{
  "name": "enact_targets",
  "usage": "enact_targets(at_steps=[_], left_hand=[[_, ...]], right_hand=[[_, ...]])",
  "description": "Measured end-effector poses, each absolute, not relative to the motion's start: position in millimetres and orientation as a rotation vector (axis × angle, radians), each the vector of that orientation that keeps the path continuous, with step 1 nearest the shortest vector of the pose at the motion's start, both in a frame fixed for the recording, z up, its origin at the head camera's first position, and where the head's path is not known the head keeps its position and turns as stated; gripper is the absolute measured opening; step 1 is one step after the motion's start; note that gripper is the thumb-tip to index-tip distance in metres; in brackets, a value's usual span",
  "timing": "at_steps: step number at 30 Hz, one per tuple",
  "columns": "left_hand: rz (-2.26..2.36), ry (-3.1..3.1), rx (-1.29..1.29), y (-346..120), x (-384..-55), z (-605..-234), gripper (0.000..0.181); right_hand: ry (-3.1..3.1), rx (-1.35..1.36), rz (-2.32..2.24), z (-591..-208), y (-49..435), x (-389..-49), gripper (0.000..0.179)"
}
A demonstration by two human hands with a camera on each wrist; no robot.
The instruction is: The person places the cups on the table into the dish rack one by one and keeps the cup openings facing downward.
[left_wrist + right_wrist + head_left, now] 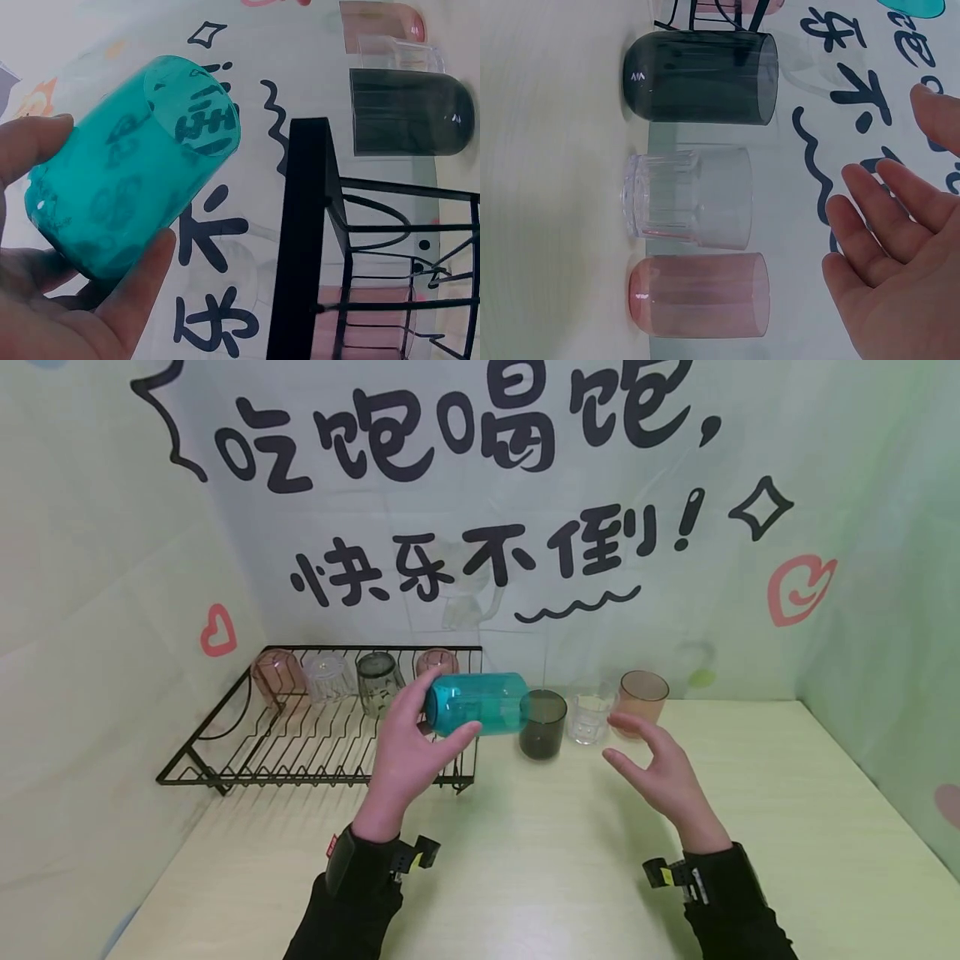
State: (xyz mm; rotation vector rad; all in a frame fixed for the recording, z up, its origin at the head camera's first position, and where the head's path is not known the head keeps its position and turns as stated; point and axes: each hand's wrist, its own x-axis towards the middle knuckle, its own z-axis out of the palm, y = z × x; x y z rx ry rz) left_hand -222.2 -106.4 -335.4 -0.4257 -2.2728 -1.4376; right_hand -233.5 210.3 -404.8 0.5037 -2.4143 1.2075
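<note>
My left hand (pixel 408 747) grips a clear teal cup (pixel 483 703) near its base, thumb on one side and fingers on the other. The cup lies sideways in the air, its mouth toward the right, beside the right end of the black wire rack (pixel 315 781). In the left wrist view the teal cup (pixel 135 165) looks bare inside. My right hand (pixel 663 768) is raised with its fingers apart and holds nothing. Nearest it stand a pink cup (pixel 643 697), a clear ribbed cup (pixel 588 718) and a dark grey cup (pixel 543 727), all upright on the table.
On the rack's far side sit a pink glass (pixel 279 675), a clear glass (pixel 328 678), a grey glass (pixel 378 681) and another pink glass (pixel 437 660). A cloth backdrop (pixel 480 527) with large black writing hangs behind the pale table (pixel 540 868).
</note>
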Motion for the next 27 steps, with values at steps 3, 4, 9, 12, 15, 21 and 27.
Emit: enact_targets(at_steps=[3, 4, 9, 12, 15, 21, 27], left_hand=[[-1.416, -2.269, -0.409, -114.3, -224.8, -339.1, 0.072], [-1.412, -2.27, -0.399, -116.4, -224.8, -339.2, 0.072], [-1.411, -2.255, -0.358, -125.4, -223.8, -340.2, 0.074], [-1.419, -2.242, -0.354, -130.2, -223.7, -340.8, 0.073], [-1.41, -2.247, -0.337, -136.3, -222.6, -340.9, 0.074], [-1.369, -2.262, -0.301, -149.7, -221.2, -340.0, 0.074], [-1.276, -2.314, -0.255, -163.6, -220.4, -339.4, 0.077]], right_hand=[[-2.416, 0.508, 1.203, -405.5, 210.6, -234.1, 0.048], [-2.416, 0.508, 1.198, -405.6, 210.7, -234.3, 0.048], [-2.418, 0.506, 1.185, -406.5, 212.4, -235.1, 0.048], [-2.424, 0.5, 1.185, -406.6, 213.7, -234.5, 0.049], [-2.429, 0.493, 1.185, -406.3, 215.3, -234.1, 0.049], [-2.426, 0.459, 1.171, -406.2, 221.8, -232.3, 0.048], [-2.443, 0.461, 1.144, -405.8, 227.4, -233.2, 0.047]])
